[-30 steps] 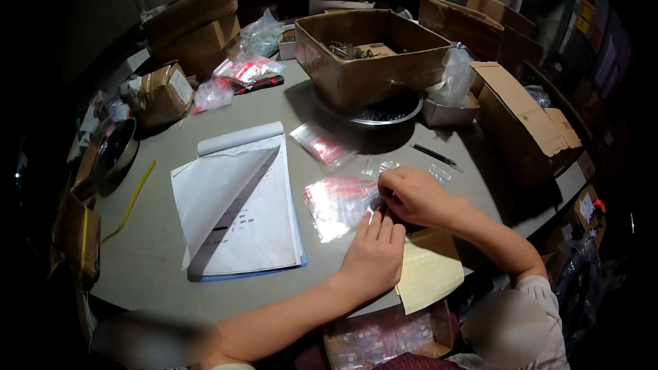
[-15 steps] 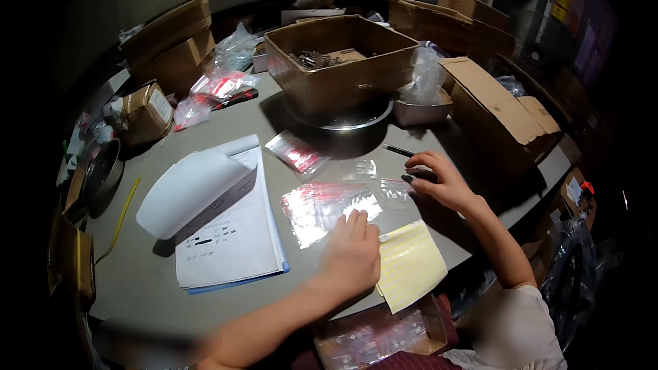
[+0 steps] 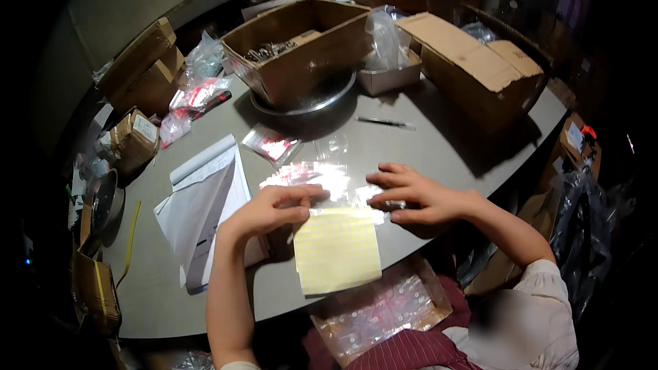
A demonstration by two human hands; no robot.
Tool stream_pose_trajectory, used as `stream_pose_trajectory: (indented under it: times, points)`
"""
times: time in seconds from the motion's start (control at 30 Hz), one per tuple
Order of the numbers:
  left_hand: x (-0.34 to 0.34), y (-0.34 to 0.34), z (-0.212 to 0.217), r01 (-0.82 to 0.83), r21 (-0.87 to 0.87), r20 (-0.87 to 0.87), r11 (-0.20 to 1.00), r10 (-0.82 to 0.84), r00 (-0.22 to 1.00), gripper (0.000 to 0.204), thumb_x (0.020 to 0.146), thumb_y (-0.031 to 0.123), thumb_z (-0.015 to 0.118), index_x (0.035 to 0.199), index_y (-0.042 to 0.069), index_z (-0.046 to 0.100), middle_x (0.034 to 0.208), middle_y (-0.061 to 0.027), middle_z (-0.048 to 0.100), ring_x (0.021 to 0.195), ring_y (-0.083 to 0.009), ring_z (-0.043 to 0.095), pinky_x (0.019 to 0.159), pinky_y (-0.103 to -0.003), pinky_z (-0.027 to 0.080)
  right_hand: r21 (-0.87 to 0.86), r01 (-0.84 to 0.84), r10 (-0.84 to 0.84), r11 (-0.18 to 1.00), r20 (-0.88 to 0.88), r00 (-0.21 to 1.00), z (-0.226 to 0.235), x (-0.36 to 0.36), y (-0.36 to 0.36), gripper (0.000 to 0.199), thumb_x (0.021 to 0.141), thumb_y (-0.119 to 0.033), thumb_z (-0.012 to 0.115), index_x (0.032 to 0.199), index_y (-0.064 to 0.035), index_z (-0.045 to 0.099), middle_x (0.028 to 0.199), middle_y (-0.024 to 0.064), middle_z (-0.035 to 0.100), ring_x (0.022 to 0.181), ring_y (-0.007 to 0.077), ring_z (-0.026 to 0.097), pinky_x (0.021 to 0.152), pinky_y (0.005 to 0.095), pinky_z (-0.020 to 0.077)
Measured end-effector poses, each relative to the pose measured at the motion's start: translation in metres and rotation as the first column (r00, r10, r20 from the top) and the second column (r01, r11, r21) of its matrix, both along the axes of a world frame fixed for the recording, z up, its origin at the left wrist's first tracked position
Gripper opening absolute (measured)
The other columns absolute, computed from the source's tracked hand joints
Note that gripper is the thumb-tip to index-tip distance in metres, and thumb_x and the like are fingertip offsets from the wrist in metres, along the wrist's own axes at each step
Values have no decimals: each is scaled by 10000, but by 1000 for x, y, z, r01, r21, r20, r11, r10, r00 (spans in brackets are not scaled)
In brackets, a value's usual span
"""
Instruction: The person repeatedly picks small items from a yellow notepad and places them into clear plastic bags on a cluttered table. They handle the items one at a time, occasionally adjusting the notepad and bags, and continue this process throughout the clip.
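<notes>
A yellow sheet of small labels (image 3: pixel 337 250) lies at the table's front edge. At its upper left corner is my left hand (image 3: pixel 274 207), fingers stretched forward and thumb apart, over the edge of a fanned stack of clear zip bags (image 3: pixel 291 175). My right hand (image 3: pixel 428 195) hovers at the sheet's upper right with fingers spread. Beneath its fingertips a small clear zip bag (image 3: pixel 364 196) shows in part; glare hides its contents. Neither hand visibly grips anything. Beyond them a black pen (image 3: pixel 386 122) rests on the table.
A clipped pad of papers (image 3: pixel 199 216) lies on the left. Farther back, a cardboard box of metal parts (image 3: pixel 295 48) stands in a metal bowl (image 3: pixel 308 106). Another carton (image 3: pixel 473 75) is at right. An open box of filled bags (image 3: pixel 384 308) sits at my lap.
My right hand has left the pen and come nearer the label sheet. My left hand has shifted left off the sheet's side, and the sheet now lies straighter. The view has turned right.
</notes>
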State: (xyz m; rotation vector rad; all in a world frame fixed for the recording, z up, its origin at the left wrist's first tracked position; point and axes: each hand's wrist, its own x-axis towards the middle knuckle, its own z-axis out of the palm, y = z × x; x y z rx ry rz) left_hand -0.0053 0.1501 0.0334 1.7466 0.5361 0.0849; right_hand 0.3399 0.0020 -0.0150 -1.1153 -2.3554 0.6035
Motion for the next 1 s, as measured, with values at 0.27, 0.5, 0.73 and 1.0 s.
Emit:
stream_pose_trajectory:
  times: [0.27, 0.5, 0.73, 1.0]
  points:
    - [7, -2, -2, 10, 120, 116, 993, -24, 993, 187, 923, 156, 735, 885, -18, 679, 1246, -123, 715, 1230, -203, 584, 998, -351, 471, -99, -354, 305, 930, -332, 893, -1, -60, -113, 330, 921, -181, 628, 1160, -1, 767, 1554, 239, 503, 1491, 441, 388, 1225, 607, 275]
    - [17, -23, 16, -59, 431, 88, 901, 23, 996, 163, 902, 157, 709, 918, -3, 685, 1362, -187, 700, 1260, -270, 645, 1087, -399, 466, -57, 121, -134, 991, -509, 850, 25, -41, -78, 176, 909, -78, 727, 1063, 8, 722, 1023, 126, 732, 931, 263, 716, 817, 344, 556]
    - [26, -34, 0, -127, 652, 199, 748, -7, 980, 155, 908, 127, 703, 996, 0, 706, 1303, -209, 705, 1160, -375, 679, 997, -433, 524, -109, 295, -312, 949, -201, 929, 24, -47, -24, 172, 939, -140, 739, 1030, -26, 647, 971, 114, 677, 898, 268, 658, 784, 369, 522]
    - [43, -60, -19, -169, 785, 121, 596, 120, 985, 192, 899, 49, 628, 1082, -6, 656, 961, -218, 679, 870, -438, 664, 793, -494, 548, 398, 339, -378, 853, 21, 926, 14, -54, -12, 202, 778, -33, 701, 908, -33, 547, 889, 154, 570, 869, 368, 583, 765, 455, 501]
